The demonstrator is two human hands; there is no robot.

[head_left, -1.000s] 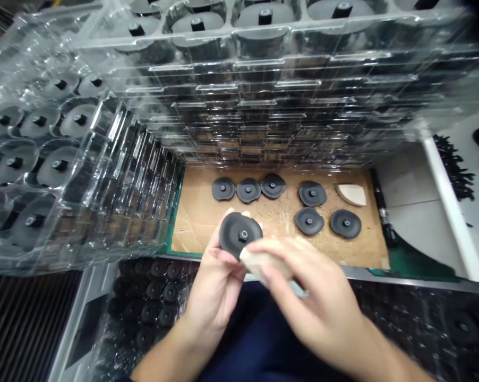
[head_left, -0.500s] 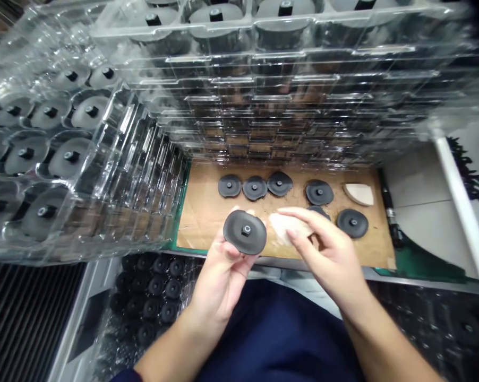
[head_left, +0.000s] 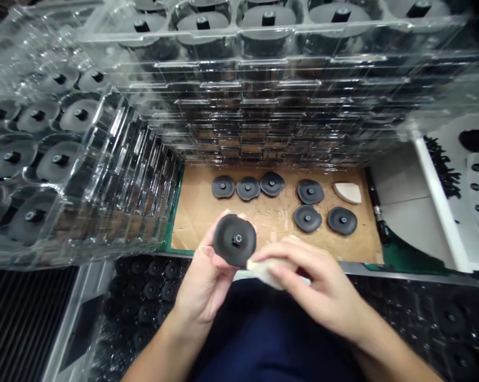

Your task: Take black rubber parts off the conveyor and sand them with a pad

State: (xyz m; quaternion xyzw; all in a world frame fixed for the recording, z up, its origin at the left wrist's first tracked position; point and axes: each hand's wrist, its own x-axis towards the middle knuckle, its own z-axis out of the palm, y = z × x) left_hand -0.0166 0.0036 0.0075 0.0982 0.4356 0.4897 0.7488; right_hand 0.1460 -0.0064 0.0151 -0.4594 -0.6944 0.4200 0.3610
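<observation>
My left hand [head_left: 203, 276] grips a black rounded disc with a short central stem [head_left: 234, 240], its stem side facing up. My right hand [head_left: 303, 270] pinches a pale, off-white wedge-like pad [head_left: 269, 271], whose tip meets the disc's lower right edge. Its exact material cannot be made out. Beyond the hands, several similar black discs lie stem up on a brown cardboard sheet [head_left: 195, 223], among them a disc [head_left: 307, 218] near my right hand and a disc [head_left: 342, 220] further right. Another pale wedge-shaped piece [head_left: 348, 192] rests at the sheet's back right.
Tall stacks of clear plastic trays [head_left: 239, 106] holding black discs rise behind the sheet, with further trays [head_left: 104, 175] on the left. A white-edged partition [head_left: 442, 201] stands at the right. More trays of black parts [head_left: 155, 289] lie below the table edge.
My right hand has moved down and left, bringing the pale pad to the disc's edge. The disc in my left hand has turned and shifted slightly left. The view has shifted a little.
</observation>
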